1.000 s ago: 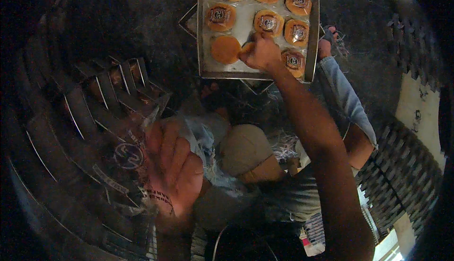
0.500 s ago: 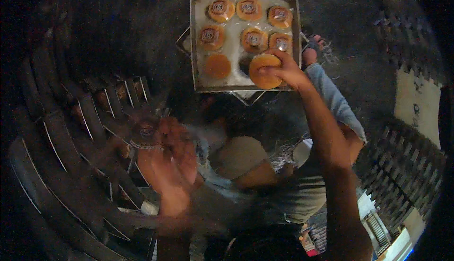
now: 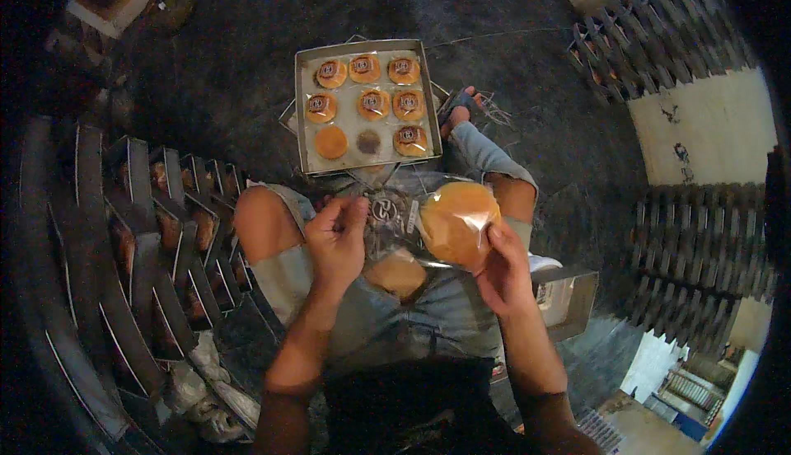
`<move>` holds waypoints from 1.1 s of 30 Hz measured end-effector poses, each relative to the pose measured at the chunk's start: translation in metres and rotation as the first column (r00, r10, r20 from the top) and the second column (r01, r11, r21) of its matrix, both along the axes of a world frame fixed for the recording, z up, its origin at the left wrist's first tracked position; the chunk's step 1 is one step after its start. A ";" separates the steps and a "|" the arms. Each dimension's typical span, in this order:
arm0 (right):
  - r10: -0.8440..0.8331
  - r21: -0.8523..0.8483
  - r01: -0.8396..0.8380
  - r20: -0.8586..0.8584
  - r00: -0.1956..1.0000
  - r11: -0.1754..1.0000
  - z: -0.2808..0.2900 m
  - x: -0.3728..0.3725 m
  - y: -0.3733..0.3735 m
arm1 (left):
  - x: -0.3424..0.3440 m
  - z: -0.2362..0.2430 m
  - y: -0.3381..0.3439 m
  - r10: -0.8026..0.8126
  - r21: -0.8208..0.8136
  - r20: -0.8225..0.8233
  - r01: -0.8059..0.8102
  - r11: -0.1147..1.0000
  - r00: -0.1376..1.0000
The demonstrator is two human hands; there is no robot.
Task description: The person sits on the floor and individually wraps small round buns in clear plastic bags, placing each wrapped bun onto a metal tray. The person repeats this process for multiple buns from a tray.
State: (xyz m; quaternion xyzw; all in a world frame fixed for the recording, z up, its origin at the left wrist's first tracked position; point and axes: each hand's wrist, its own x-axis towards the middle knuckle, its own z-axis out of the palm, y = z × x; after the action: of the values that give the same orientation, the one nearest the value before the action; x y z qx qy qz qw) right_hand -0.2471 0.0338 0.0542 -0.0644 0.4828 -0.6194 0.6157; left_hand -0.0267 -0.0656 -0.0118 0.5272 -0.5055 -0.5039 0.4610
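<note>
Over my lap, my left hand [image 3: 339,236] pinches one end of a clear printed plastic bag [image 3: 386,212]. My right hand [image 3: 503,267] holds a round golden bun [image 3: 461,222] at the other end, thumb on its near right side. Plastic glare shows on the bun, so it looks at least partly inside the bag. Beyond my hands sits a square metal tray [image 3: 301,138] with several bagged, labelled buns [image 3: 372,104]. One plain bun [image 3: 331,143] lies at its near left corner, beside a dark round mark [image 3: 368,142] on the lining.
Stacked dark metal trays [image 3: 136,241] rise close on my left, some with buns inside. More dark stacks [image 3: 700,232] stand at the right. A box-like metal tray [image 3: 568,302] lies by my right knee. Crumpled plastic [image 3: 202,389] is at the lower left.
My right hand has brought the bun from the tray back toward my lap. My left hand, blurred at the left before, has moved inward with the bag. The view has shifted too.
</note>
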 end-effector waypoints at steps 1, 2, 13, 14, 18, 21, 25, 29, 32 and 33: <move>0.067 -0.020 -0.066 0.025 0.997 0.998 -0.009 -0.007 0.020 | -0.001 0.005 0.009 -0.032 0.014 0.026 0.031 0.999 0.999; 0.086 -0.010 -0.086 0.005 0.996 0.996 -0.007 -0.014 0.037 | 0.000 0.009 0.018 -0.105 0.024 0.058 0.104 0.994 0.993; -0.200 -0.105 -0.562 -0.973 -0.111 0.820 0.064 0.038 0.067 | -0.057 0.108 0.068 -0.091 0.004 -0.984 0.534 0.846 0.152; -0.198 -0.103 -0.545 -0.973 -0.119 0.832 0.066 0.042 0.068 | -0.064 0.115 0.067 -0.143 -0.037 -0.972 0.480 0.877 0.185; -0.239 -0.174 -0.470 -0.968 -0.082 0.866 0.058 0.051 0.051 | -0.068 0.103 0.063 -0.367 -0.133 -0.846 0.514 0.847 0.387; -0.263 -0.235 -0.418 -0.965 -0.011 0.878 0.047 0.057 0.043 | -0.056 0.083 0.068 -0.362 -0.093 -0.837 0.546 0.832 0.409; -0.197 -0.158 -0.469 -0.980 -0.035 0.869 0.020 0.061 0.043 | -0.054 0.073 0.067 -0.318 -0.088 -0.849 0.480 0.873 0.422; -0.127 -0.090 -0.455 -0.991 -0.050 0.886 0.016 0.065 0.028 | -0.049 0.053 0.063 -0.072 0.156 -0.904 0.482 0.862 0.421; -0.069 -0.036 -0.527 -0.997 -0.042 0.849 0.010 0.061 0.033 | -0.047 0.055 0.056 0.061 0.273 -0.911 0.489 0.828 0.407; -0.037 -0.007 -0.560 -0.998 -0.042 0.829 0.010 0.058 0.035 | -0.044 0.054 0.051 0.067 0.265 -0.923 0.500 0.824 0.378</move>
State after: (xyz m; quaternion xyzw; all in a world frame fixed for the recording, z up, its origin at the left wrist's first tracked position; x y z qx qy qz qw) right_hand -0.1891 0.0688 0.0646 -0.7006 0.5989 -0.3440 0.1793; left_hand -0.0712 -0.0150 0.0426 0.1946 -0.0892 -0.8778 0.4286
